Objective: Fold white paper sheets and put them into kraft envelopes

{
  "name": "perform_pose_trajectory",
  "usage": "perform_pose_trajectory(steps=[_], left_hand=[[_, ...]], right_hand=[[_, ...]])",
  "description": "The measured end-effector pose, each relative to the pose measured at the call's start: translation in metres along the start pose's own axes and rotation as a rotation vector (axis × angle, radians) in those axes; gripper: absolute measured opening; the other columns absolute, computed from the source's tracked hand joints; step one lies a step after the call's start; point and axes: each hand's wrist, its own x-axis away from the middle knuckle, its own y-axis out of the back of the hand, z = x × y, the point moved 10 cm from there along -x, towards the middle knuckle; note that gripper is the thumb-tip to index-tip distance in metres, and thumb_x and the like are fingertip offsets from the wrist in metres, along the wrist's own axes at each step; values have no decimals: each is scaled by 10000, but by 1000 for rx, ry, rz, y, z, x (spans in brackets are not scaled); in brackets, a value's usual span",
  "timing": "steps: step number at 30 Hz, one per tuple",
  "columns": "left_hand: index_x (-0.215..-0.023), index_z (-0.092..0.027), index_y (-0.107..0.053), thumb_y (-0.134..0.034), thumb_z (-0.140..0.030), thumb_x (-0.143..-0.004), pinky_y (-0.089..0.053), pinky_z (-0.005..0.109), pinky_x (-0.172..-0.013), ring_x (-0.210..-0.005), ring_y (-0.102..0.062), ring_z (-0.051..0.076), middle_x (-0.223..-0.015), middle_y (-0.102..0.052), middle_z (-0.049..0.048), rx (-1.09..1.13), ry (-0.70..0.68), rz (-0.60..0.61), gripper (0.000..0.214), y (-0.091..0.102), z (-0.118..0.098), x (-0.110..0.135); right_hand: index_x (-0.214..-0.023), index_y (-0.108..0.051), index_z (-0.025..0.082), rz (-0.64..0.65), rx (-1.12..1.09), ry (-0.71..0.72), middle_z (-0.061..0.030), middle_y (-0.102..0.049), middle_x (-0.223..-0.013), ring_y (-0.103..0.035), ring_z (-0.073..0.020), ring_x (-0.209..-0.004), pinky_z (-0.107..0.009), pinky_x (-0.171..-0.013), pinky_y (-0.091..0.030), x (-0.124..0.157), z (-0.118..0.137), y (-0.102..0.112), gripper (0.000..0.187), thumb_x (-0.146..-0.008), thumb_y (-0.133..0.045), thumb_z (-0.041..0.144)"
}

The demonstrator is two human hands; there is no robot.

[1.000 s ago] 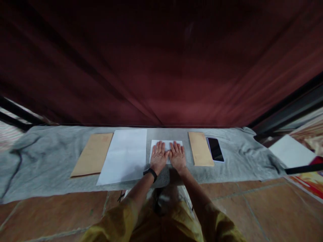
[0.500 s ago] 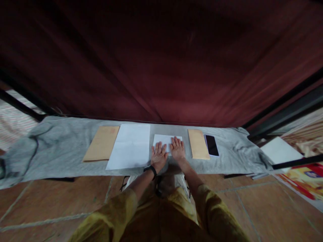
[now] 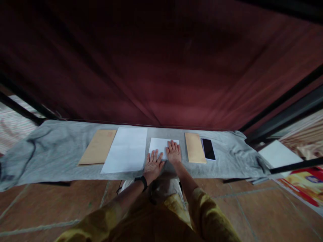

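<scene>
A small folded white paper (image 3: 159, 146) lies on a grey cloth (image 3: 58, 151) spread over the floor. My right hand (image 3: 173, 152) rests flat on the paper's right part, fingers stretched out. My left hand (image 3: 152, 163), with a black band at the wrist, lies open just below the paper's near left corner, its fingertips at the paper's edge. A larger white sheet (image 3: 126, 149) lies to the left of the hands.
A brown envelope (image 3: 99, 151) lies at the left of the large sheet. Another brown envelope (image 3: 194, 152) and a dark phone (image 3: 208, 149) lie to the right. A dark red curtain (image 3: 161, 67) hangs behind. White paper (image 3: 277, 154) lies at the far right on the tiled floor.
My left hand has slid back toward me off the folded paper. My right hand stays flat on it. The view has shifted slightly.
</scene>
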Motion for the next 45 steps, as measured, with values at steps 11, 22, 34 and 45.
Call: perform_pose_trajectory(steps=[11,22,34,45], left_hand=[[-1518,-121,-426,-258,-327,-1030,-214,471,-1254,-1539,-239,274,-1635,-341,126,83,93,53,555,-19,0,-79],[-1521,-171,-432,-318,-370,-1018,-173,504,-1261,-1541,-237,271,-1634,-349,99,77,74,18,553,-20,4,-67],[-1518,-164,-428,-366,-385,-1007,-200,542,-1242,-1534,-249,303,-1609,-392,127,56,63,-29,560,-24,5,-68],[-1510,-176,-448,-388,-431,-1011,-207,543,-1244,-1524,-277,312,-1607,-393,133,55,22,-10,563,-18,2,-66]], right_hand=[[-1551,-399,201,32,27,6,-89,-337,-1630,-314,-288,-1501,-498,-1218,-209,-2,-1,-7,528,-1050,-352,359],[-1512,-456,177,-23,20,50,-131,-407,-1594,-377,-280,-1458,-472,-1190,-243,5,-16,2,503,-1046,-382,350],[-1335,-620,196,228,-28,-24,-139,-615,-1375,-572,-271,-1239,-401,-1063,-409,-82,-21,10,414,-932,-571,280],[-958,-774,209,411,-275,-8,-10,-746,-990,-668,-168,-826,-231,-702,-507,-108,-34,7,191,-790,-736,289]])
